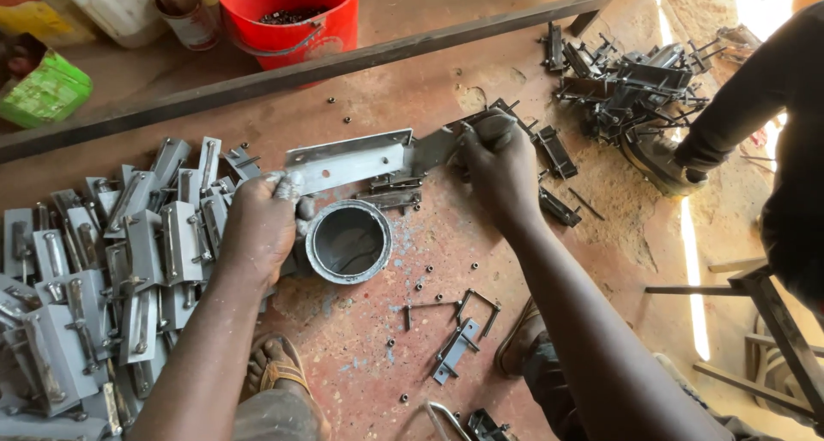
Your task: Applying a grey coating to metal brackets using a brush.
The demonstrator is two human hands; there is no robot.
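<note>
Item: grey metal plate (348,160); we are clamping our left hand (262,226) fingers on one end, right hand (498,162) fingers pinching the other, above an open paint tin (348,242)

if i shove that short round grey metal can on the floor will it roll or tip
The short round grey metal can stands upright, mouth up, and looks wider than tall, so it would probably slide rather than tip. Its wall looks thick, so it is likely stiff and fairly heavy. The left hand rests against it, which may steady it.
</note>
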